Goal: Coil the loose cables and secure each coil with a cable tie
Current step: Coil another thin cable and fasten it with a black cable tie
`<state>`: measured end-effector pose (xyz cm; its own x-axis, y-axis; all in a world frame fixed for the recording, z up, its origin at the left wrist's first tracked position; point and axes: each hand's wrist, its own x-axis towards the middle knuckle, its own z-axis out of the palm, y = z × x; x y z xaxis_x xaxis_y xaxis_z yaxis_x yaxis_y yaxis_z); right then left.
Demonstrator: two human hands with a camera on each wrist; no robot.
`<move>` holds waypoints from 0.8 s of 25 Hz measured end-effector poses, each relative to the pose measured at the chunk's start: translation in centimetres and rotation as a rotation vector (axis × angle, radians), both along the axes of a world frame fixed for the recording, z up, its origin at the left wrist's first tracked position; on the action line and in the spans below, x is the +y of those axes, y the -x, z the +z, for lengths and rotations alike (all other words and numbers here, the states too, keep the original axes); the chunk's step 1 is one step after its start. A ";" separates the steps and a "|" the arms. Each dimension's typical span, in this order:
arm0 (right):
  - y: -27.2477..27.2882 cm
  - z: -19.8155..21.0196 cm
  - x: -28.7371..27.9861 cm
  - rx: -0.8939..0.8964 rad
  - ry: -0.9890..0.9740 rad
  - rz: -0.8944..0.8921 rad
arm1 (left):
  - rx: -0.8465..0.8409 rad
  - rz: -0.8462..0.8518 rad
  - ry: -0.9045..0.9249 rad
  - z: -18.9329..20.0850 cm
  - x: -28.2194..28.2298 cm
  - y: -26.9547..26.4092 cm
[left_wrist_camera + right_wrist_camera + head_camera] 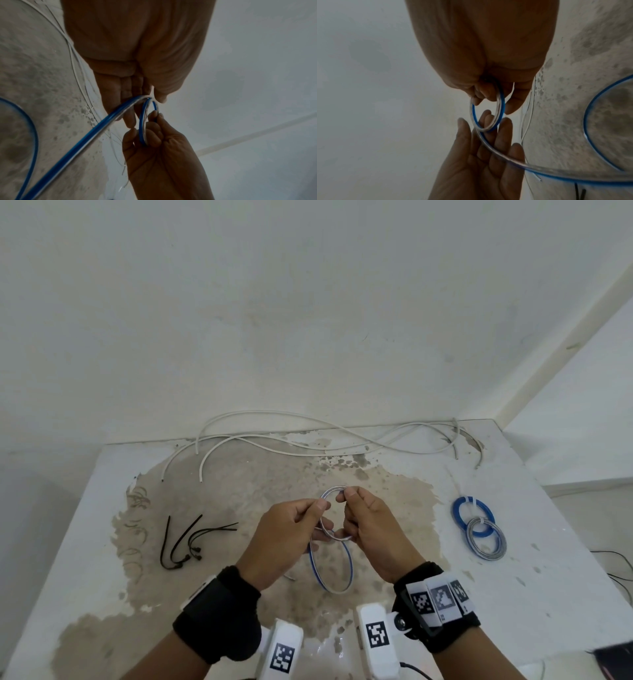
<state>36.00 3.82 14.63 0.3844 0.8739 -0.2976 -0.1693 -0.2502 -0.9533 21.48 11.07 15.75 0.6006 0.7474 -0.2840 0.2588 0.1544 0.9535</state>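
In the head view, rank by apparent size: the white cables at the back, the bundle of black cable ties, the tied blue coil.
1. white cables, spanning most of the table's width
2. black cable ties
3. tied blue coil, smallest, though not far behind the ties

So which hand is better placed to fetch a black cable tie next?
Left, probably. The black cable ties lie on the left hand's side of the table, while the right hand pinches the blue-and-clear cable loop and could keep it.
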 end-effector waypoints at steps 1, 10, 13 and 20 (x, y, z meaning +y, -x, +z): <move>0.2 0.0 0.0 -0.018 -0.004 -0.004 | -0.012 0.005 0.002 0.0 0.1 0.0; -0.1 0.6 0.3 -0.078 0.095 0.131 | -0.192 0.280 0.256 0.0 1.4 0.0; 0.1 0.6 -0.1 -0.022 0.146 0.011 | -0.252 0.367 0.264 0.0 1.8 -0.1; 1.1 0.0 -1.0 0.273 0.305 0.110 | -0.393 0.443 0.332 0.3 2.8 -0.4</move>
